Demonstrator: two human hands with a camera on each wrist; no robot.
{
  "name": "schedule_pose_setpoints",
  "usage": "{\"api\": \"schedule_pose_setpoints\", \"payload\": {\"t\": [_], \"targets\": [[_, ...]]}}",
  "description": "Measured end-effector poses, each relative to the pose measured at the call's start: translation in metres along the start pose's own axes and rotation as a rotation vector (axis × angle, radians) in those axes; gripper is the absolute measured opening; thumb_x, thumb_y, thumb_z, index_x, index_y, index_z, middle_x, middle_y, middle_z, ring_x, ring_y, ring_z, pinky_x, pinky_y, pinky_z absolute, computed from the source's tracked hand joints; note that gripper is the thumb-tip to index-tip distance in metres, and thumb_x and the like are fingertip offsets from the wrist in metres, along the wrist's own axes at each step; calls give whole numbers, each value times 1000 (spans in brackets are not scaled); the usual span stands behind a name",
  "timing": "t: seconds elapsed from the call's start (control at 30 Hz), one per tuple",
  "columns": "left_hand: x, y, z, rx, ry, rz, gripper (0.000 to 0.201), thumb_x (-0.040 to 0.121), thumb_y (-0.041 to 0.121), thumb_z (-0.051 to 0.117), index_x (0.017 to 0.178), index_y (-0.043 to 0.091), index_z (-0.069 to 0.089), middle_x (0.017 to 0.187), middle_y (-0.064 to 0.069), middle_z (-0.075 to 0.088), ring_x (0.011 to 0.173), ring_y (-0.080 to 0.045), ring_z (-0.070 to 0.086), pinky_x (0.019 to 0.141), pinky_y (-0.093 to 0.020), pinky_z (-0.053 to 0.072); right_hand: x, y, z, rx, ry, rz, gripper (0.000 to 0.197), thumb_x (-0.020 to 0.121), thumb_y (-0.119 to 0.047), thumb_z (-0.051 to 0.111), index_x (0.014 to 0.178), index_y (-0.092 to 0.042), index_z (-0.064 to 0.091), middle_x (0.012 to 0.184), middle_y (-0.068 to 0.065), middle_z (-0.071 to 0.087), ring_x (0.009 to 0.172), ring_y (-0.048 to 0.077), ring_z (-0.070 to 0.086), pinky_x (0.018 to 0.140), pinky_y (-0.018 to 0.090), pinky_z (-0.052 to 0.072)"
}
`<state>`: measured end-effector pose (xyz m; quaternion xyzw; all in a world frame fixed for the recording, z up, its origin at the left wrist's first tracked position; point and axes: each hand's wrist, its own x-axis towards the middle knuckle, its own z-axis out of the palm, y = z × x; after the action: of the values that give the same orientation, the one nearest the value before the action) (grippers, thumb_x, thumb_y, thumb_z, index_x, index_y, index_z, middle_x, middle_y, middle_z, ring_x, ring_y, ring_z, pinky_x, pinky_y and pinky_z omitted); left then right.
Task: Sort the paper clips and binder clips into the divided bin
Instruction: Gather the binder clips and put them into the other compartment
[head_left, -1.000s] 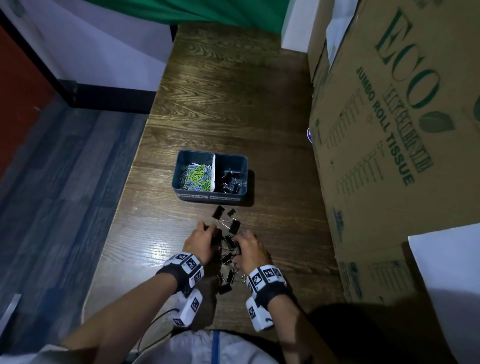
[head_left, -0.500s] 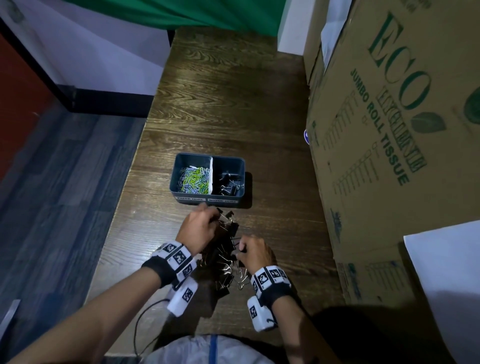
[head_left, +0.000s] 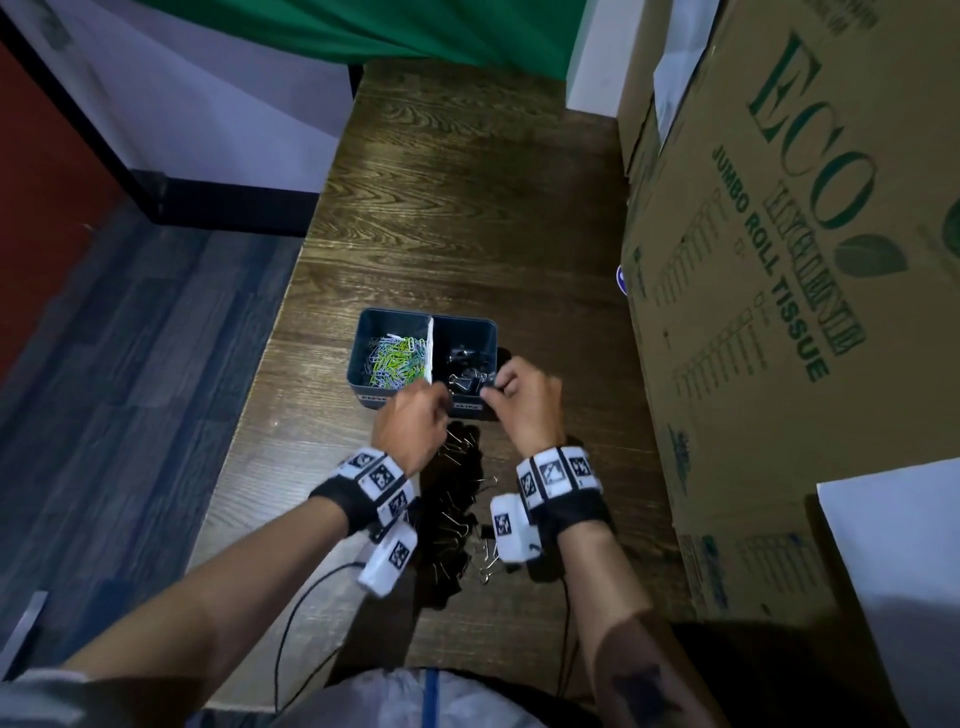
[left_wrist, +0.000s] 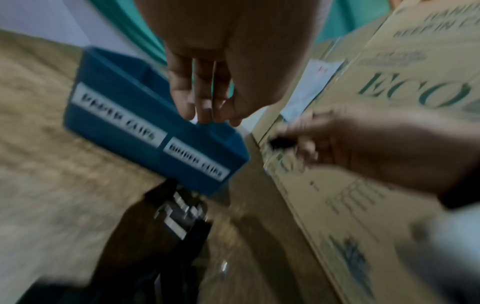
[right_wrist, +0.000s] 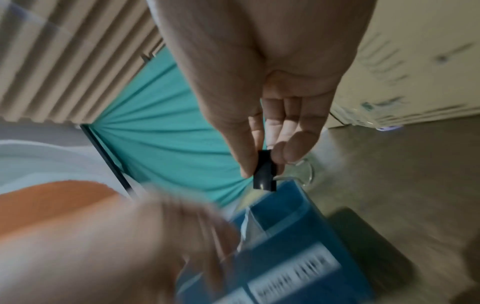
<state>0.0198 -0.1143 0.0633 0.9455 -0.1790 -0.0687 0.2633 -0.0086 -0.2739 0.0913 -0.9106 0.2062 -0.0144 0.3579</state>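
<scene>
Both our hands hang over the near wall of the divided bin (head_left: 422, 358). Our right hand (head_left: 524, 402) pinches one black binder clip (right_wrist: 265, 171) between thumb and fingertips, just above the near right corner of the bin's right compartment. Our left hand (head_left: 413, 423) has its fingers drawn together and pointing down over the near rim close to the white divider (head_left: 430, 345); motion blur keeps us from telling whether it holds anything.

The bin stands on the desk (head_left: 467, 208) toward its right edge, coloured paper clips (head_left: 396, 358) in the left compartment, black binder clips in the right. A heap of unsorted binder clips (head_left: 460, 514) lies on the desk between our wrists, near the front edge.

We judge the risks small but real. Our left hand sits almost over the divider, so anything let go there could fall among the paper clips. A clip released over the rim could bounce back onto the desk. Our wrists or the dangling cables could drag through the heap and push clips off the front edge.

Labels on the bin's near wall read, blurred, roughly "PAPER CLIPS" (left_wrist: 120, 115) and "BINDER CLIPS" (left_wrist: 197, 159). The cardboard carton (head_left: 779, 312) along the desk's right edge reads "ECO" and "JUMBO ROLL TISSUE".
</scene>
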Motion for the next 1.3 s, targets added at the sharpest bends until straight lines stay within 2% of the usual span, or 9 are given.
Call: {"api": "schedule_pose_setpoints", "payload": {"t": [0.1,0.2,0.3,0.43,0.53,0.7,0.87,1.1,1.3], "targets": [[-21,-16,31,174,-242,-44,43,82,20,68,121,15,51,127,-9,49,115,-27,48,84,-38,49,23,-17,-4,77,78,-28,15,84,-22,78,86,-20,63,73,-7,62,68,9,62,58,25,52],[-23,-34,54,267,-376,-10,81,84,45,66,148,18,22,156,-10,18,137,-31,26,103,-47,42,28,-13,2,109,96,-35,18,84,-26,78,94,-21,64,84,-4,69,77,13,67,67,34,59],[-22,-44,64,317,-477,80,93,87,59,54,153,25,-3,161,-3,-11,147,-30,1,114,-52,24,13,7,17,37,75,-24,13,88,-23,74,97,-20,64,89,-2,69,78,14,66,68,34,59],[-29,-56,64,360,-566,133,96,85,70,46,152,30,-10,158,-1,-22,147,-31,-9,117,-52,12,-19,38,46,-167,-152,-43,25,89,-17,70,113,-17,64,113,3,65,101,20,64,83,35,58],[-40,-62,63,390,-569,104,97,81,73,48,153,29,0,161,-2,-15,146,-32,5,114,-53,23,-37,47,59,-321,-376,-164,57,86,-6,69,138,-21,52,146,6,46,135,28,42,106,43,45],[-48,-54,57,462,-458,85,77,81,51,66,141,21,30,142,-10,28,126,-29,35,95,-43,46,-46,54,73,-476,-572,-238,85,79,-1,70,152,-26,33,165,8,12,148,33,18,115,53,28],[-52,-51,65,345,-477,17,75,81,19,68,144,23,29,135,-9,33,118,-29,40,80,-41,54,-54,60,86,-457,-471,-251,62,82,3,63,139,-19,53,159,10,28,145,32,26,113,49,35],[-59,-46,67,144,-366,-183,57,75,30,74,123,18,46,119,-11,36,102,-32,51,79,-44,52,-66,67,89,-401,-321,-120,38,81,-6,68,114,-21,55,118,3,40,109,30,50,89,44,52],[-63,-49,63,-121,-275,-202,18,77,11,70,91,13,59,101,-4,38,81,-28,56,78,-39,50,-66,64,85,-314,-252,-17,30,80,-1,70,99,-23,63,113,1,50,102,26,57,86,41,53]]}}
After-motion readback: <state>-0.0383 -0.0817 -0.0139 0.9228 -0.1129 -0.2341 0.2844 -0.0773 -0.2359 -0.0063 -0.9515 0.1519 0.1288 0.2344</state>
